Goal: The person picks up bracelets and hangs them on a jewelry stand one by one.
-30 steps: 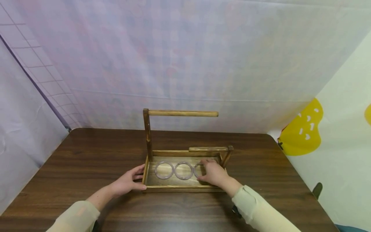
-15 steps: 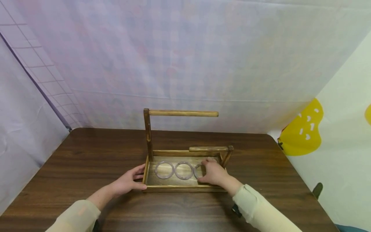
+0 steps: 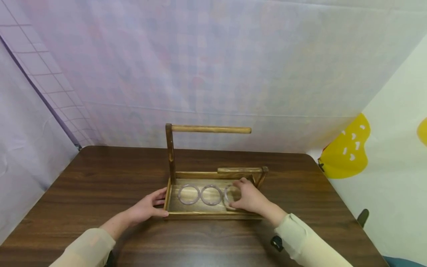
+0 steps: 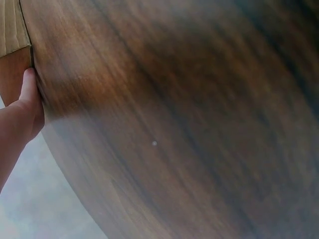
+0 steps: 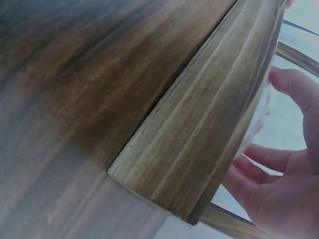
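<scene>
A wooden tray-like stand (image 3: 213, 215) with raised bars sits on the table. Two translucent, pale purple bangles, a left bangle (image 3: 188, 203) and a middle bangle (image 3: 211, 204), lie side by side inside it. My right hand (image 3: 251, 196) pinches the rightmost bangle (image 3: 226, 196) between thumb and fingers, partly hiding it. In the right wrist view, that bangle shows only as a clear sliver behind the tray wall. My left hand (image 3: 146, 207) rests against the tray's left end, its thumb by the front corner and its fingers extended along the side wall.
Above the tray, a long bar (image 3: 210, 129) juts right from a tall left post (image 3: 170, 152). A shorter, lower bar (image 3: 240, 170) juts left from the right post. The brown table (image 3: 110, 167) ends at a patterned curtain (image 3: 207, 74).
My right hand has shifted slightly right and up, and the rightmost bangle now appears tilted in its fingers. The left hand and the tray look unmoved.
</scene>
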`<state>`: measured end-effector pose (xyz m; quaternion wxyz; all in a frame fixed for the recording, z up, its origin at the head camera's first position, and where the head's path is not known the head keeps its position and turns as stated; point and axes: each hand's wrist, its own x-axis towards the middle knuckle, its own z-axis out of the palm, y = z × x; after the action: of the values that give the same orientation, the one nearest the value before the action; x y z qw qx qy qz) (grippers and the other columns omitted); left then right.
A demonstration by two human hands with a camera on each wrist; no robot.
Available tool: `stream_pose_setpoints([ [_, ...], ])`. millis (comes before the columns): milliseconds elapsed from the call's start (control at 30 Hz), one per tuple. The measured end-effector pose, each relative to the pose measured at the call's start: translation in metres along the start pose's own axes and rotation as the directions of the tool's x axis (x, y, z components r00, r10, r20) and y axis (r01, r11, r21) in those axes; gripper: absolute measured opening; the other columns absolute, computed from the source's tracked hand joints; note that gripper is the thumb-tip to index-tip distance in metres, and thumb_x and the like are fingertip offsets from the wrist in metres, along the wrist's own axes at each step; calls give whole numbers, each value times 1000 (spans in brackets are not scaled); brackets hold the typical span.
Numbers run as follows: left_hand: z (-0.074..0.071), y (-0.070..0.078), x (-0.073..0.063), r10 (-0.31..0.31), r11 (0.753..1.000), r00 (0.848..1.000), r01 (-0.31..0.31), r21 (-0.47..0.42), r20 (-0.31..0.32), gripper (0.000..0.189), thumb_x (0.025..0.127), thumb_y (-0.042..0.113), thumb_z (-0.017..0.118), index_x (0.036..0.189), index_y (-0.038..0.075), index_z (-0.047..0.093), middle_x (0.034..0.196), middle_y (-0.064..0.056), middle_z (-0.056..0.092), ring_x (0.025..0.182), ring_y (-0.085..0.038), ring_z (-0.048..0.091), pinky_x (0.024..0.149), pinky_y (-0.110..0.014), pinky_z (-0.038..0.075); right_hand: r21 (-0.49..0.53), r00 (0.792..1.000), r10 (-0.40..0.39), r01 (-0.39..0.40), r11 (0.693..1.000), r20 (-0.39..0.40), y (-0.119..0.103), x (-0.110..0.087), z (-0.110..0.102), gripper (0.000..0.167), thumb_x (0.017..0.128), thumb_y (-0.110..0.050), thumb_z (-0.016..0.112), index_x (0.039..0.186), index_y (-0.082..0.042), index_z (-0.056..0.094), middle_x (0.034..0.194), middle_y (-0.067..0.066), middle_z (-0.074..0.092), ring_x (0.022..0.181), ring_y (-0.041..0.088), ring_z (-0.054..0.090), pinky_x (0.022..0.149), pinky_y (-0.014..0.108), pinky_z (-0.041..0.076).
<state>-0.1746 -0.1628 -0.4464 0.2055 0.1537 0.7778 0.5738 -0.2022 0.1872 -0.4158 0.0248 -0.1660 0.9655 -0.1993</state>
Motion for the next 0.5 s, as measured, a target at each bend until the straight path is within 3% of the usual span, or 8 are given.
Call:
stream_pose_setpoints([
  [200,-1,0,0,4,1000,1000,-4,1,9,92,80,13,73,144,-12,13,143,-36,29,127,-48,37,99,-46,44,19,1000,-21,21,1000,-10,-2,-4,-5,70,66,-27,80,122,6,55,120,26,53,109,36,55,94,46,47],
  [367,-1,0,0,7,1000,1000,-7,2,10,92,80,13,73,144,-12,12,142,-36,29,126,-49,37,98,-45,45,107,1000,-9,8,994,9,-4,-8,-12,70,67,-26,80,124,5,53,115,23,54,100,32,58,84,44,50],
  [500,0,0,-1,13,1000,1000,-13,8,7,92,80,12,73,144,-12,12,142,-37,29,126,-49,38,98,-45,45,153,1000,5,-9,988,27,-5,-11,-17,70,68,-26,80,126,3,53,116,21,55,101,32,57,81,43,51],
])
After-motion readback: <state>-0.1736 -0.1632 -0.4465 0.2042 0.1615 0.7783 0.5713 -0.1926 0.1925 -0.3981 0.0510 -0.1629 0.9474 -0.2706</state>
